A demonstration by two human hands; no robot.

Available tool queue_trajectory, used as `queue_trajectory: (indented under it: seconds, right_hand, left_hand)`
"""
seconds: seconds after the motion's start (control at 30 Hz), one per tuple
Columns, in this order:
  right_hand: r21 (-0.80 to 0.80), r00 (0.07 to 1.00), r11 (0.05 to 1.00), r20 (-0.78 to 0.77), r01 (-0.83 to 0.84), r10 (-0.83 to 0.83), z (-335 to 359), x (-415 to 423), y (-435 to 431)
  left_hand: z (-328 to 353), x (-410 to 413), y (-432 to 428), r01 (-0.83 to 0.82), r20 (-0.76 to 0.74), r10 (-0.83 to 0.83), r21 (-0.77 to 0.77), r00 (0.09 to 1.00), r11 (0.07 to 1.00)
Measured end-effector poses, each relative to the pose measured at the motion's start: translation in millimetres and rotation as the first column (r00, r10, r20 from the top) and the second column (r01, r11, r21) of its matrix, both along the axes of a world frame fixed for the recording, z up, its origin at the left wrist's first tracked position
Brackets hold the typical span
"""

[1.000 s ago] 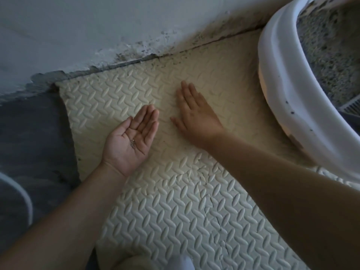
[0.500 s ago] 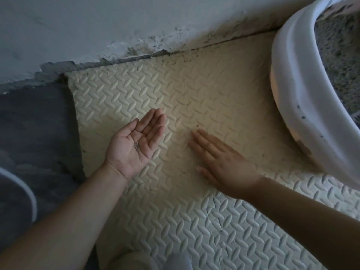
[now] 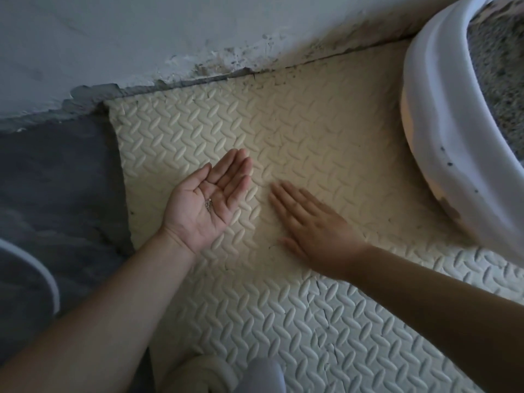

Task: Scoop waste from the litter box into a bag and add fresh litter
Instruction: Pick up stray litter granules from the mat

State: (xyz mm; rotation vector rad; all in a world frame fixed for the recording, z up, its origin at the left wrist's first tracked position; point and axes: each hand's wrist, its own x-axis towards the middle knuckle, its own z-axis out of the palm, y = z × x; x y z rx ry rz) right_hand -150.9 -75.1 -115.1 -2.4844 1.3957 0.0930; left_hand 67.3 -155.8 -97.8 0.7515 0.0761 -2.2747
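Left grip (image 3: 198,212) wide, grains (image 3: 208,205) on palm; right grip (image 3: 314,225) flat on mat (image 3: 312,131) near litter box (image 3: 442,114).

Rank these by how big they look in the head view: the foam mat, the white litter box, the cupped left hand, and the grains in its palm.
1. foam mat, largest
2. litter box, though the frame cuts it off
3. left hand
4. grains, tiniest by far

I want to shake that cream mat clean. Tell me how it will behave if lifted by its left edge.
The mat probably bends and droops: it looks like thin embossed foam, cracked in places. Likely light, but the litter box seems to rest on its right side, pinning it.
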Motion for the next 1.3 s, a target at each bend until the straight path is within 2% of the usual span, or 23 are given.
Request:
queue_trajectory:
  seconds: [0.1, 0.13, 0.2, 0.23, 0.3, 0.33, 0.4, 0.53, 0.73, 0.87, 0.97, 1.07, 1.17, 1.3]
  right_hand:
    - [0.005, 0.999, 1.0, 0.031, -0.007, 0.007, 9, -17, 26]
    - [-0.001, 0.998, 0.999, 0.059, 0.035, -0.035, 14, -23, 33]
    - [-0.02, 0.964, 0.97, 0.118, 0.242, -0.238, 19, -35, 44]
    - [-0.023, 0.914, 0.921, 0.128, 0.39, -0.384, 19, -41, 49]
    - [-0.02, 0.754, 0.757, 0.121, 0.653, -0.646, 14, -48, 60]
    - [-0.009, 0.677, 0.68, 0.103, 0.733, -0.729, 11, -47, 65]
    - [0.011, 0.588, 0.588, 0.029, 0.809, -0.809, 3, -32, 71]
    - [0.026, 0.534, 0.534, 0.007, 0.845, -0.846, 0, 18, 58]
    - [0.129, 0.561, 0.571, 0.11, 0.811, -0.821, 0, 70, 23]
    - [0.159, 0.573, 0.626, 0.281, 0.764, -0.77, 11, 72, 16]
    - [0.098, 0.522, 0.585, 0.351, 0.805, -0.777, 21, 43, 28]
    - [0.041, 0.46, 0.492, 0.296, 0.87, -0.837, 20, -6, 54]
    - [0.047, 0.42, 0.432, 0.161, 0.9, -0.893, 10, -40, 84]
    - [0.003, 0.401, 0.401, 0.025, 0.916, -0.916, -4, -30, 94]
  left_hand:
    - [-1, 1, 3, 0.001, 0.01, -0.001, -0.007, 1.0, 1.0]
    - [-1, 0, 4, 0.002, 0.01, -0.002, -0.008, 1.0, 1.0]
    - [-4, -2, 7, 0.007, 0.009, -0.006, -0.015, 1.0, 1.0]
    - [-6, -3, 8, 0.009, 0.01, -0.009, -0.015, 1.0, 1.0]
    - [-10, -6, 10, 0.015, 0.015, -0.015, -0.009, 1.0, 1.0]
    - [-12, -7, 11, 0.018, 0.018, -0.018, -0.005, 1.0, 1.0]
    - [-13, -7, 11, 0.022, 0.015, -0.022, -0.003, 1.0, 1.0]
    - [-11, -7, 7, 0.019, 0.02, -0.018, -0.014, 1.0, 1.0]
    - [-4, -2, 6, 0.014, 0.001, -0.014, -0.036, 1.0, 0.999]
    - [-2, 2, 7, 0.017, -0.034, -0.018, -0.054, 0.999, 0.998]
    - [-3, -4, 10, 0.033, -0.049, -0.036, -0.049, 0.998, 0.998]
    - [-9, -15, 11, 0.054, -0.045, -0.056, -0.038, 0.997, 0.998]
    - [-16, -24, 8, 0.066, -0.048, -0.067, -0.04, 0.997, 0.997]
    - [-21, -23, 5, 0.086, -0.061, -0.087, -0.012, 0.994, 0.996]
